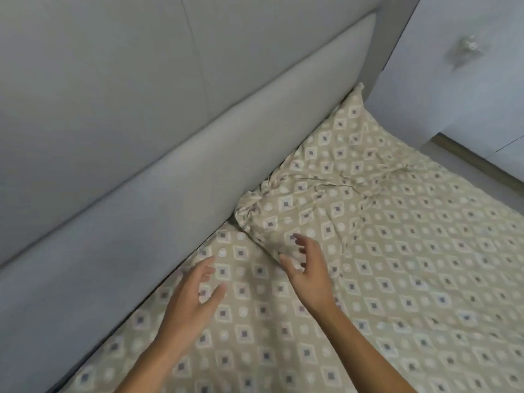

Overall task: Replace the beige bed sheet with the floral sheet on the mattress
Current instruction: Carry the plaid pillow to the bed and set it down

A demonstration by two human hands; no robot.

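Note:
The beige bed sheet (pixel 411 279), printed with diamonds and dots, covers the mattress across the lower right of the head view. A pillow (pixel 326 182) in the same beige print lies against the headboard, its near corner crumpled. My left hand (pixel 195 302) hovers over the sheet close to the headboard, fingers spread and holding nothing. My right hand (pixel 309 268) reaches toward the pillow's near end with fingers loosely apart, just short of it or barely touching; I cannot tell which. No floral sheet is in view.
A padded grey headboard (pixel 141 137) runs diagonally along the left. A pale cabinet with a knob (pixel 467 46) stands at the upper right, beyond the bed's far edge, with a strip of floor (pixel 482 165) beside it.

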